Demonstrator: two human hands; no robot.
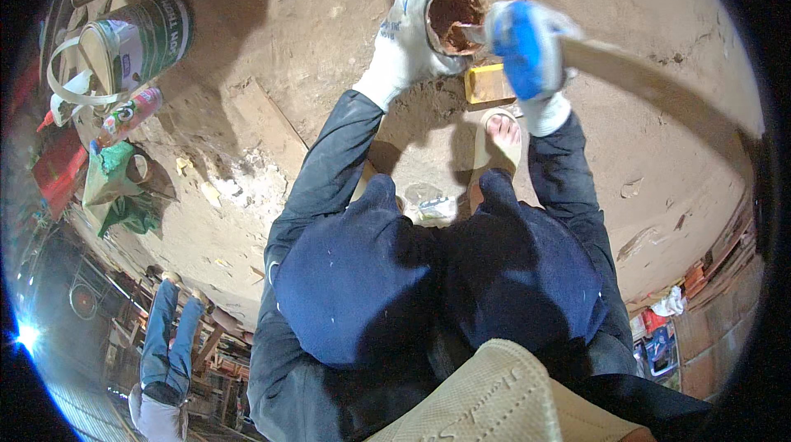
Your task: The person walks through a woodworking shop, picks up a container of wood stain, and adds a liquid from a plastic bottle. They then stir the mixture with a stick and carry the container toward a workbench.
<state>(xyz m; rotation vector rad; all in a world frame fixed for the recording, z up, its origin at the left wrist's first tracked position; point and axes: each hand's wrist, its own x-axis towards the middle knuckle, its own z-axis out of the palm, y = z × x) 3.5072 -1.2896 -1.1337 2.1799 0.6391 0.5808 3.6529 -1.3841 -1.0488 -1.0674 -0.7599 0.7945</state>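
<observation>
My left hand (pixel 409 42), in a white and grey work glove, is wrapped around a round container (pixel 437 26). The container's open mouth has a rough brown rim and reddish-brown material inside. My right hand (pixel 525 51), in a blue and white glove, is closed beside the mouth. A short, flat, pale tool tip (pixel 471 32) reaches from it into the opening; the fingers hide the rest of the tool, and its kind does not show. Just below the hands, a small yellow box-shaped thing (pixel 488 84) lies on the ground near my sandalled foot (pixel 501 133).
To the left lie a dark green and white bucket (pixel 156 38) with a handle, a pink-labelled bottle (pixel 132 112) and a green bag (pixel 111 182). A thin board (pixel 268 112) lies on the dirt floor. Another person (pixel 165 351) stands at the lower left.
</observation>
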